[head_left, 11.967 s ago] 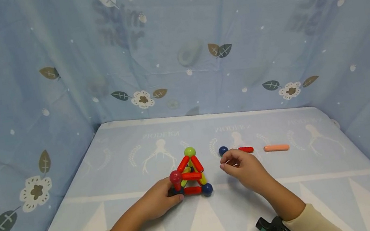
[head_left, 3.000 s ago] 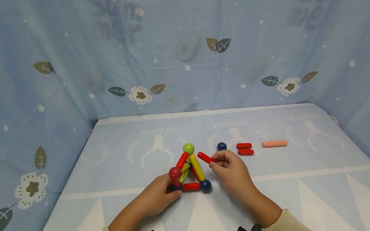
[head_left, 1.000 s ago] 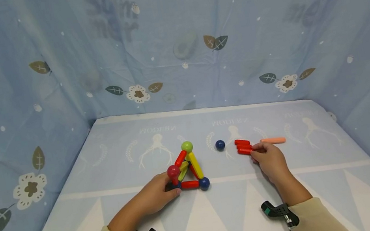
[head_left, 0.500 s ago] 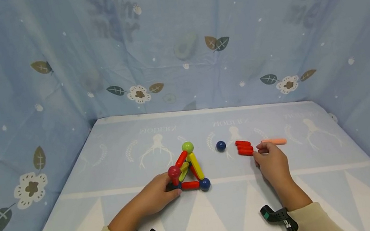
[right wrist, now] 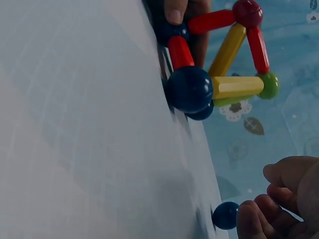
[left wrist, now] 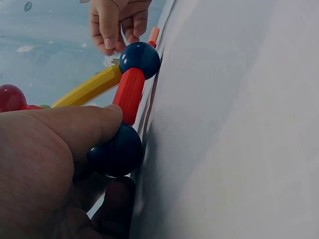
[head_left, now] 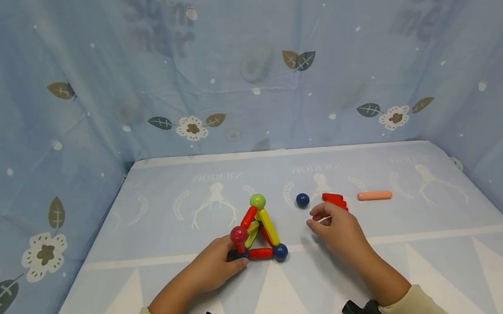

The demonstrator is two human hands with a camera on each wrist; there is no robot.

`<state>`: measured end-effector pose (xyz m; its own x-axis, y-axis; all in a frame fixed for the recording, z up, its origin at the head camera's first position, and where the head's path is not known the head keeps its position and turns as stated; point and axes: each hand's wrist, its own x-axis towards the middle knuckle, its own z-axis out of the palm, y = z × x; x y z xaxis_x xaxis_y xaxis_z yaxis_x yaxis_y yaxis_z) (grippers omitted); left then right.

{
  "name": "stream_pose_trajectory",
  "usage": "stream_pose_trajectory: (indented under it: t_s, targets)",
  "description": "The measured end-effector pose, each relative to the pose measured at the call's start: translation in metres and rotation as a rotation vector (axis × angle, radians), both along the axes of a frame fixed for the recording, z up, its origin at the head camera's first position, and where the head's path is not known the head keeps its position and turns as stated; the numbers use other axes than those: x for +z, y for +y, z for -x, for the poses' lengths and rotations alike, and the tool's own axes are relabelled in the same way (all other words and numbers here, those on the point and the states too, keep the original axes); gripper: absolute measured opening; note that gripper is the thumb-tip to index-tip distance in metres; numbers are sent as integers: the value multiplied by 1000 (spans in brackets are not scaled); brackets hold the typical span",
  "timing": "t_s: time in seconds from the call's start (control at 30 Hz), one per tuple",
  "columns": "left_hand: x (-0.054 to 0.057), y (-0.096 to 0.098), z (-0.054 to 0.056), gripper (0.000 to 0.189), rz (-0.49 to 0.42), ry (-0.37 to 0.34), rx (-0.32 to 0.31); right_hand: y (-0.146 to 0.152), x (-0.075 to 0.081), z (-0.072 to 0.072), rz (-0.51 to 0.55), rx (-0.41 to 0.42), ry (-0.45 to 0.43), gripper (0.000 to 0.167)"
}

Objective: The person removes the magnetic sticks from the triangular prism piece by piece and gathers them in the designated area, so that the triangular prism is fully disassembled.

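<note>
Ball-and-rod frame (head_left: pixel 268 227) — left hand (head_left: pixel 214 265) grips a blue corner ball (left wrist: pixel 119 153).

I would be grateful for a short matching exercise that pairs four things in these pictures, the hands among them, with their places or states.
Things:
1. Green ball
2. Orange rod
3. Left hand
4. Right hand

Places or states:
A. Grips a blue ball at a corner of the frame
B. Holds nothing visible
C. Sits at the top of the frame
D. Lies right of the loose red rods in the head view

Pairs: 1-C, 2-D, 3-A, 4-B
</note>
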<state>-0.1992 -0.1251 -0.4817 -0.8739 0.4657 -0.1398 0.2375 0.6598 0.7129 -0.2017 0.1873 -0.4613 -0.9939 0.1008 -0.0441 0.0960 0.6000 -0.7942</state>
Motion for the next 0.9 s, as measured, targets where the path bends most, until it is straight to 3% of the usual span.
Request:
stream_pose_trajectory:
  t_s: [0.27,0.6,0.9]
  targets:
    - [-1,1,0,27,-12,-4,3,-28,-2,-3,39,117,-57,27]
    - [0,-1,-1,24,-18,16,-13,-53,-10,-10,65,285,-22,33]
    - [0,0,0,25,-23,10,-8,-66,-10,-11,-21,297,17,36]
